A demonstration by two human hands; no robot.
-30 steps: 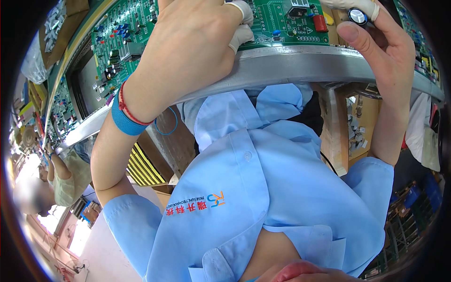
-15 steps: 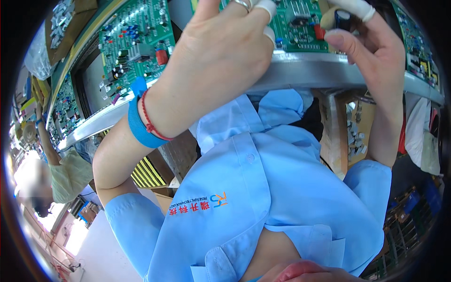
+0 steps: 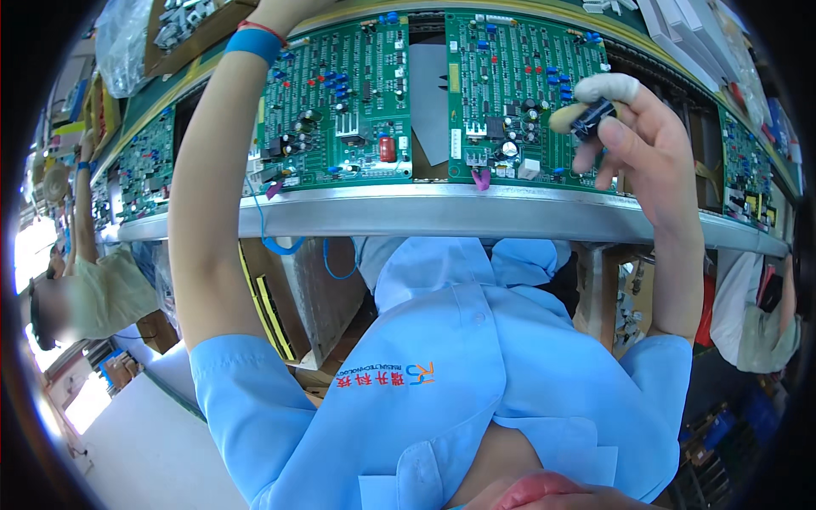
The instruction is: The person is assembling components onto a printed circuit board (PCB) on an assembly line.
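While my right hand (image 3: 646, 144) pinches a dark capacitor (image 3: 592, 117) over the right board (image 3: 527, 93) | left hand, earlier on that board, has reached past frame top; grip untellable | insertion pending.

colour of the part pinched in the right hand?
Dark, near black: a small cylindrical component in the right hand. Head view.

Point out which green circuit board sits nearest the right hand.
The green circuit board right of the grey gap, beside the right hand pinching a small black capacitor.
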